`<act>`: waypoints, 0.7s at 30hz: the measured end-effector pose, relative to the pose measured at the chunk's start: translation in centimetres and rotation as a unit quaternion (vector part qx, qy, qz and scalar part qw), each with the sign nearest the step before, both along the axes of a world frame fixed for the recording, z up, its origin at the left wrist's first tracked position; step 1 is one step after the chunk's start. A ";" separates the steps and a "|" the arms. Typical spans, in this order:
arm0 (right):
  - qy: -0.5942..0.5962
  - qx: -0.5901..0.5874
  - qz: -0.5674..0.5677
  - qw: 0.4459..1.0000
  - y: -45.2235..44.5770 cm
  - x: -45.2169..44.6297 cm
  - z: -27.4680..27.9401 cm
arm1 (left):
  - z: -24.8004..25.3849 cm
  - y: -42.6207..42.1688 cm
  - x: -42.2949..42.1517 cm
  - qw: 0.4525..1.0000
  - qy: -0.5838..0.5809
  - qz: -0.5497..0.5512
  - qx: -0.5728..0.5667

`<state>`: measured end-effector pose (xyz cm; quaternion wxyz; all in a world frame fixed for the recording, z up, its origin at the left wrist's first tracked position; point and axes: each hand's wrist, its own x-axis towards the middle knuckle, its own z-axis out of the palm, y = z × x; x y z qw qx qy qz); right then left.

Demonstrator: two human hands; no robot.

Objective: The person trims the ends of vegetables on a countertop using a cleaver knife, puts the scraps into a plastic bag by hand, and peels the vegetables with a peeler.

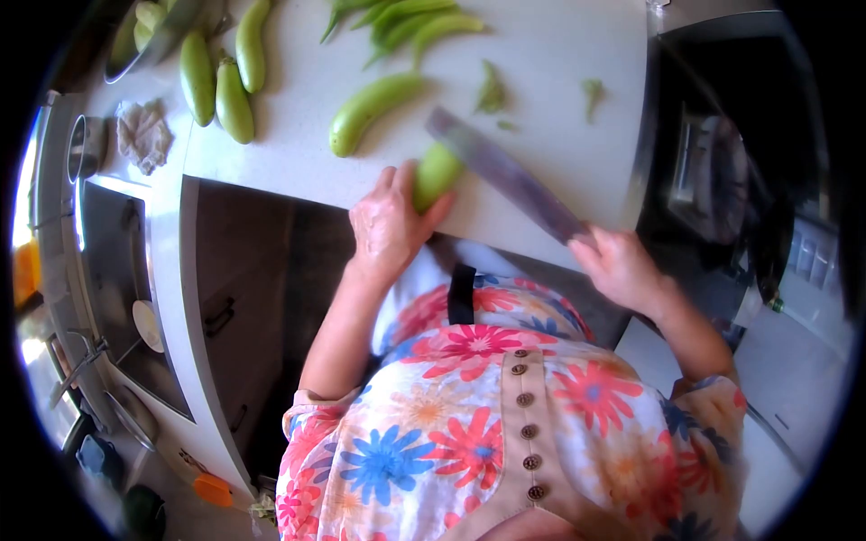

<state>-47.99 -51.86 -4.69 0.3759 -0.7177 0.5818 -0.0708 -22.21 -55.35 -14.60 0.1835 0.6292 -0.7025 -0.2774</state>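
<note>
Near the front edge of the white counter, my left hand grips a pale green eggplant. My right hand is closed on the handle end of a large knife. The blade slants up and left, and its tip end lies over the far end of the held eggplant; whether it touches is blurred. Just beyond my left hand lies a curved green eggplant. Small green trimmings sit beyond the blade, with another bit to the right.
Several long green peppers lie at the counter's far side. At the left are more eggplants, a metal bowl, a crumpled cloth and a sink. An open dark space is under the counter.
</note>
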 end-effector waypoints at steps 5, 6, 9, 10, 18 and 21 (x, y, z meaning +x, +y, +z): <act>0.037 0.077 0.005 0.996 -2.1 0.4 -0.4 | -0.2 -0.3 -0.2 1.000 -0.006 -0.023 -0.019; 0.035 0.067 0.002 0.997 -2.3 0.7 -1.3 | -0.3 -0.3 -0.2 1.000 0.002 -0.023 -0.021; 0.011 0.034 -0.008 0.999 -2.3 1.5 -3.1 | -0.6 -0.2 -0.4 0.993 0.109 -0.039 0.004; 0.013 0.017 -0.009 1.000 -2.2 1.9 -3.6 | -0.9 0.0 -0.5 0.978 0.200 -0.055 0.035; -0.058 -0.059 -0.076 0.994 -2.5 1.0 -4.2 | -0.8 -0.4 -0.6 0.722 0.648 -0.016 0.242; -0.077 -0.058 -0.108 0.989 -1.8 0.1 -5.1 | -0.8 -0.7 -0.2 0.695 0.678 -0.027 0.237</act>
